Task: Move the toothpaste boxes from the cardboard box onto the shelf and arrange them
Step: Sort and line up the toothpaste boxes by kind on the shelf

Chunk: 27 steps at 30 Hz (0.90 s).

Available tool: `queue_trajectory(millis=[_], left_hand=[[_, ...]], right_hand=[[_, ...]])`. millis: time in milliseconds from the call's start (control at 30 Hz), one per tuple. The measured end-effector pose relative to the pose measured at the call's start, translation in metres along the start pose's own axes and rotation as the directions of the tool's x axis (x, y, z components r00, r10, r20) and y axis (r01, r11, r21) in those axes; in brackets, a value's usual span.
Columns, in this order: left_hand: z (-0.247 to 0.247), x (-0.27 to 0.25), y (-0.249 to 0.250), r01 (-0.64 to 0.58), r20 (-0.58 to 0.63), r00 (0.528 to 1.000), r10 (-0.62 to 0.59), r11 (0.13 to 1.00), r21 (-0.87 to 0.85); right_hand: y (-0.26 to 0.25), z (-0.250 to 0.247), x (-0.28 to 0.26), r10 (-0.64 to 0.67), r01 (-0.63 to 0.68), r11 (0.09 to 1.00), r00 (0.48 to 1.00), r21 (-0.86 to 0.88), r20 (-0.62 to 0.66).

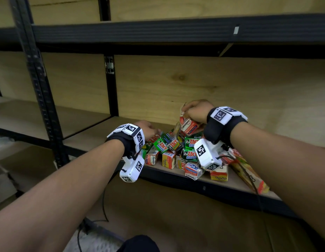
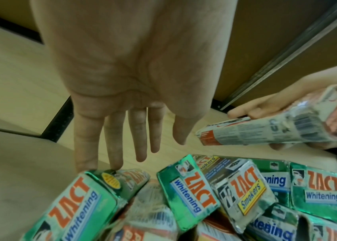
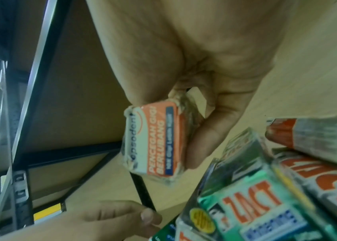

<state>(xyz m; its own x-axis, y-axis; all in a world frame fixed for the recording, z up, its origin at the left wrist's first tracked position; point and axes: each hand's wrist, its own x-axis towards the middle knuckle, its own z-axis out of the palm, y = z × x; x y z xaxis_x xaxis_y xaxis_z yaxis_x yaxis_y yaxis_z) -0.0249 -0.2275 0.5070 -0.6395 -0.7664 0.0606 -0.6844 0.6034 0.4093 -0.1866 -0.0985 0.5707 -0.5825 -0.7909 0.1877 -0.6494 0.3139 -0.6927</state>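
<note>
A jumbled pile of toothpaste boxes point(image 1: 176, 148) lies on the wooden shelf board point(image 1: 96, 135): green ZACT Whitening, ZACT Smokers and red-and-white Pepsodent ones. My right hand point(image 1: 194, 111) is above the pile's back and grips a red-and-white Pepsodent box point(image 1: 189, 125), seen close up in the right wrist view as the Pepsodent box point(image 3: 155, 143) between thumb and fingers point(image 3: 206, 130). My left hand point(image 2: 130, 138) is open with straight fingers at the pile's left edge. Its fingertips touch the end of a green ZACT Whitening box point(image 2: 77, 195).
A long colourful carton point(image 1: 249, 171) lies on the shelf's front edge at the right. Black metal uprights point(image 1: 110, 88) and a beam point(image 1: 176, 30) frame the bay. Bare shelf board lies left of the pile. Brown cardboard point(image 1: 5, 179) sits low on the left.
</note>
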Motion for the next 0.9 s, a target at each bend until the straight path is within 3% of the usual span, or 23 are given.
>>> queue_trajectory(millis=[200,367,500,667,800,900], left_hand=[[0.005,0.007,-0.016,0.008,-0.016,1.000,-0.009,0.994,-0.110],[0.007,0.005,-0.015,-0.007,0.001,1.000,0.007,0.996,-0.094],[0.009,0.002,-0.007,-0.026,0.007,1.000,0.026,0.996,-0.081],[0.009,-0.005,0.018,-0.087,-0.054,0.995,0.080,0.987,-0.139],[0.004,-0.009,0.053,-0.200,-0.143,0.973,0.179,0.968,-0.149],[0.001,-0.019,0.090,-0.304,-0.128,0.948,0.291,0.949,-0.089]], right_hand=[[-0.002,0.040,0.017,0.026,-0.021,0.998,0.997,-0.060,0.078],[-0.007,0.059,0.021,0.017,0.001,0.963,0.998,-0.269,0.064],[0.003,0.060,0.026,-0.012,0.021,0.993,0.997,-0.112,0.076],[0.005,0.037,0.021,-0.041,0.043,0.997,0.998,-0.065,0.040],[0.018,0.001,0.009,-0.033,0.033,0.996,0.999,-0.080,0.004],[0.037,-0.035,-0.007,-0.001,-0.003,0.991,1.000,-0.133,-0.029]])
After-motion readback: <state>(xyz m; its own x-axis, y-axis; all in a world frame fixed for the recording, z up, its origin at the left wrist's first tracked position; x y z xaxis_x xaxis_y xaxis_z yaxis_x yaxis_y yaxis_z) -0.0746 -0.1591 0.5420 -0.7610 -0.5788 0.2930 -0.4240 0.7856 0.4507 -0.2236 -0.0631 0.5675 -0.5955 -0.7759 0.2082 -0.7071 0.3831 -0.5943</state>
